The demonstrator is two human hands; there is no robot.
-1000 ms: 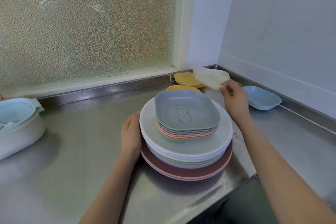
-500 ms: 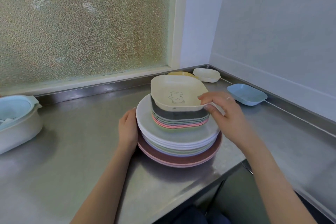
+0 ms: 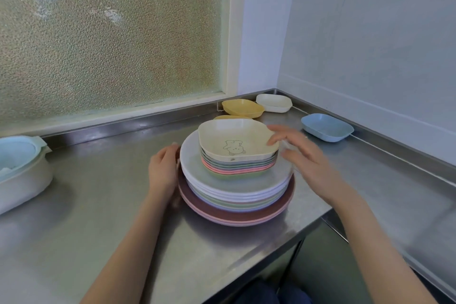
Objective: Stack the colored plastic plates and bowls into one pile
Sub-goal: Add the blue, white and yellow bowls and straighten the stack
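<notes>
Cream bowl tops pile; right hand open beside rim, left hand flat against plates

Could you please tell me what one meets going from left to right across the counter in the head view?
White lidded container → left hand → pile of plates and bowls → right hand → blue dish.
</notes>
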